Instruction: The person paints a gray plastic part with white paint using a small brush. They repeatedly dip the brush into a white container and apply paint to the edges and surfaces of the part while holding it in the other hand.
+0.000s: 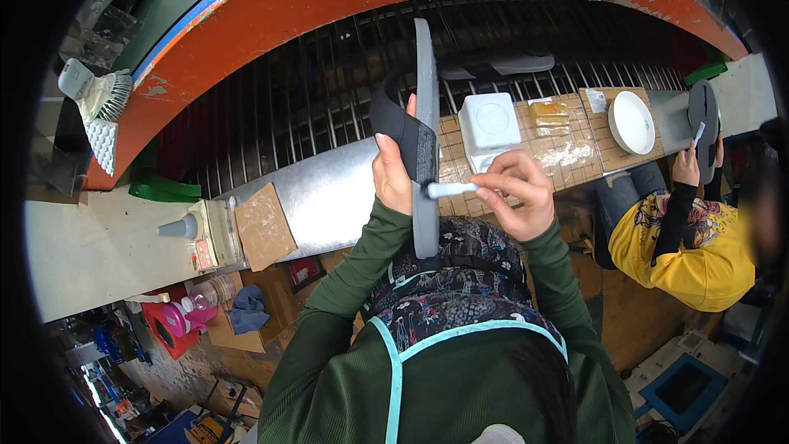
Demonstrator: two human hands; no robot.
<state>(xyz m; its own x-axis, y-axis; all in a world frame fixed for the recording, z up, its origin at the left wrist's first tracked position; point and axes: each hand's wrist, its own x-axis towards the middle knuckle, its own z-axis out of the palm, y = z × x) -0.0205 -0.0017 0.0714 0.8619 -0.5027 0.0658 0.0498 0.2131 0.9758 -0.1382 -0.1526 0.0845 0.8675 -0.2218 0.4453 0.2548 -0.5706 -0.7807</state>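
My left hand [393, 173] grips a slide sandal [426, 148] by its dark strap, fingers behind it and thumb in front. The grey sole stands upright on its edge, facing right. Between thumb and fingertips my right hand [519, 196] pinches a slim white brush-like tool [452, 189]. Its far end touches or nearly touches the sole edge below the strap; I cannot tell which. Just beyond the right hand, a white box-shaped container [491, 125] sits on a gridded tan board [567, 148].
Another sandal [497, 66] lies on the dark conveyor rods [329, 74]. A yellowish block [549, 117] and a white bowl [631, 122] stand on boards. At right a co-worker in yellow [699, 255] holds a dark sole [703, 119]. Brown cardboard [265, 226] lies left.
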